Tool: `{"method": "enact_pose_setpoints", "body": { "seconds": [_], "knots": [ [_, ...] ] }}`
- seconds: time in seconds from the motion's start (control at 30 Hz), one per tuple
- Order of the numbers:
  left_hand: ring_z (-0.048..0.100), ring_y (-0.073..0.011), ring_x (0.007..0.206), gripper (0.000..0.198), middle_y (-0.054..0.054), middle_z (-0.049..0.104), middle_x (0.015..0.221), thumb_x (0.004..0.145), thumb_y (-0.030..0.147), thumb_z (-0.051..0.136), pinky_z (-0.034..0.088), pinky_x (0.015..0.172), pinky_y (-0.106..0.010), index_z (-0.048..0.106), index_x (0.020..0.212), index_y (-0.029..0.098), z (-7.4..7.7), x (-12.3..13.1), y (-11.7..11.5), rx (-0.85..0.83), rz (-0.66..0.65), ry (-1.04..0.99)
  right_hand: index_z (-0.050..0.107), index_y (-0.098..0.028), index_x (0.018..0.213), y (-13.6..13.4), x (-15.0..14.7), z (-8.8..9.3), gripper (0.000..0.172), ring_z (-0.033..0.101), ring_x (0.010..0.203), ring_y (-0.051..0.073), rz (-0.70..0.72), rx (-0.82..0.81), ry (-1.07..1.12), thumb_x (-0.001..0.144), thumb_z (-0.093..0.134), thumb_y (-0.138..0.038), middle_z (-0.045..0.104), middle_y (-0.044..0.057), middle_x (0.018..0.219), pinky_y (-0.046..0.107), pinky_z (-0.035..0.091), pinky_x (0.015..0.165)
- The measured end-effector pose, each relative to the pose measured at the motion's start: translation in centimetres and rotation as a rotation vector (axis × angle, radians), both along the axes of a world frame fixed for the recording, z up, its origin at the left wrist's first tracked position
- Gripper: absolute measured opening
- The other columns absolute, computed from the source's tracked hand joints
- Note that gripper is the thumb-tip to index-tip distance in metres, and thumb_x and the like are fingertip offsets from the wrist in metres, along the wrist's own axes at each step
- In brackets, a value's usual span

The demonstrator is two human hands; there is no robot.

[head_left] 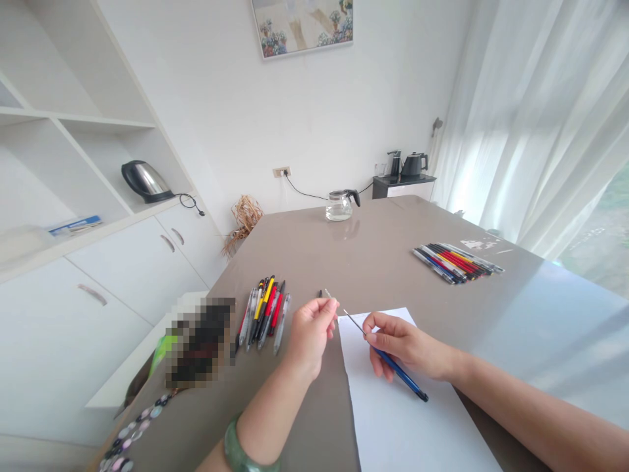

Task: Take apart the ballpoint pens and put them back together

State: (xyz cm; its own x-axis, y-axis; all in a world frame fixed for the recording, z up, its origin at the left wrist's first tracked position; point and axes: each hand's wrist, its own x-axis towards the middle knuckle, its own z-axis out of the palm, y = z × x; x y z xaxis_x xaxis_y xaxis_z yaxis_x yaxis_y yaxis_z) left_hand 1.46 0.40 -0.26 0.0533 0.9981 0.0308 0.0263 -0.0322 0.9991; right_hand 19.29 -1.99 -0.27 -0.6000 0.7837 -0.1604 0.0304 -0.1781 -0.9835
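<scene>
You are working at a broad table [368, 262], whose grey-brown top is smooth and is reflecting the light. Take the white paper sheet [393, 426] as the landmark: it is lying flat before you, matte and thin. Beyond it, to the right, a row of pens [457, 263] is resting side by side, in red, black, yellow, blue and clear plastic. To the left of the sheet, a looser group of pens [263, 314] is lying, and several barrels are showing as transparent.

Above the sheet, your right hand [403, 347] is gripping a blue pen [400, 373] between thumb and fingers. Just outside the sheet's far left corner, your left hand [312, 334] is closing its thumb and fingertip in a narrow pinch.

The pen's slim, glossy barrel is slanting over the sheet, its black end pointing near and right. On your left wrist, a rounded green bangle [234, 446] is sitting, left of the sheet. From the barrel a thin, straight refill [356, 324] is sticking out along the same axis, aiming far and left, towards your left fingertips; these are the nearer ones to its bare tip, but are not touching it. They are holding a tiny pale piece [327, 292], too small for me to identify.
</scene>
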Motion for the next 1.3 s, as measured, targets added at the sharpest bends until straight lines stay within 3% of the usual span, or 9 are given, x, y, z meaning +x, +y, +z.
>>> {"method": "enact_pose_setpoints", "body": {
  "seconds": [0.07, 0.13, 0.37, 0.57, 0.83, 1.07, 1.3],
  "knots": [
    [0.04, -0.0084, 0.05, 0.033, 0.002, 0.048, 0.06, 0.075, 0.046, 0.045, 0.031, 0.046, -0.02, 0.058, 0.077, 0.016, -0.1, -0.9, 0.8, 0.041, 0.041, 0.265, 0.041, -0.02, 0.084, 0.1, 0.2, 0.0, 0.023, 0.052, 0.047, 0.01, -0.013, -0.001, 0.006, 0.081, 0.042, -0.042, 0.06, -0.001, 0.059, 0.024, 0.039, 0.051],
    [0.042, -0.0097, 0.05, 0.035, 0.001, 0.048, 0.056, 0.078, 0.044, 0.038, 0.03, 0.046, -0.02, 0.057, 0.07, 0.016, -0.1, -1.5, 1.6, 0.124, 0.076, 0.671, 0.041, -0.019, 0.084, 0.1, 0.5, 0.1, 0.024, 0.052, 0.047, 0.01, -0.026, 0.002, 0.006, 0.081, 0.041, -0.043, 0.06, 0.0, 0.06, 0.024, 0.039, 0.051],
    [0.053, -0.0182, 0.061, 0.022, -0.006, 0.06, 0.061, 0.071, 0.032, 0.046, 0.033, 0.054, -0.026, 0.058, 0.058, 0.018, 1.2, 0.0, 4.3, 0.126, 0.066, 1.046, 0.042, -0.019, 0.085, 0.4, 1.8, 0.3, 0.025, 0.052, 0.047, 0.01, -0.089, 0.013, 0.031, 0.08, 0.042, -0.044, 0.061, 0.001, 0.061, 0.024, 0.039, 0.052],
    [0.059, -0.0259, 0.074, 0.017, -0.015, 0.065, 0.077, 0.066, 0.025, 0.051, 0.038, 0.06, -0.03, 0.065, 0.07, 0.016, 0.8, 2.9, 6.3, 0.04, -0.005, 1.278, 0.041, -0.02, 0.085, 0.7, 2.3, 0.1, 0.025, 0.051, 0.046, 0.011, -0.112, 0.022, 0.058, 0.08, 0.043, -0.044, 0.061, 0.0, 0.059, 0.025, 0.039, 0.052],
    [0.06, -0.0277, 0.079, 0.02, -0.017, 0.066, 0.083, 0.068, 0.021, 0.049, 0.04, 0.064, -0.033, 0.066, 0.077, 0.017, 0.4, 3.8, 6.6, -0.018, -0.087, 1.375, 0.041, -0.02, 0.084, 0.8, 2.5, 0.1, 0.026, 0.051, 0.045, 0.011, -0.124, 0.012, 0.081, 0.079, 0.044, -0.045, 0.061, 0.0, 0.057, 0.024, 0.039, 0.05],
    [0.06, -0.028, 0.073, 0.017, -0.016, 0.065, 0.076, 0.068, 0.023, 0.05, 0.039, 0.06, -0.032, 0.065, 0.069, 0.016, 0.6, 3.4, 6.2, 0.028, -0.066, 1.305, 0.041, -0.02, 0.084, 0.8, 2.5, 0.2, 0.024, 0.051, 0.045, 0.011, -0.122, 0.01, 0.084, 0.08, 0.044, -0.043, 0.061, 0.0, 0.057, 0.024, 0.038, 0.05],
    [0.055, -0.018, 0.066, 0.027, -0.006, 0.063, 0.068, 0.078, 0.036, 0.042, 0.036, 0.057, -0.026, 0.063, 0.072, 0.019, 0.6, 2.4, 2.3, 0.149, -0.072, 1.039, 0.041, -0.02, 0.085, 0.9, 2.3, -0.2, 0.025, 0.052, 0.045, 0.011, -0.146, 0.007, 0.082, 0.079, 0.044, -0.044, 0.061, 0.0, 0.058, 0.024, 0.039, 0.049]
  ]
}}
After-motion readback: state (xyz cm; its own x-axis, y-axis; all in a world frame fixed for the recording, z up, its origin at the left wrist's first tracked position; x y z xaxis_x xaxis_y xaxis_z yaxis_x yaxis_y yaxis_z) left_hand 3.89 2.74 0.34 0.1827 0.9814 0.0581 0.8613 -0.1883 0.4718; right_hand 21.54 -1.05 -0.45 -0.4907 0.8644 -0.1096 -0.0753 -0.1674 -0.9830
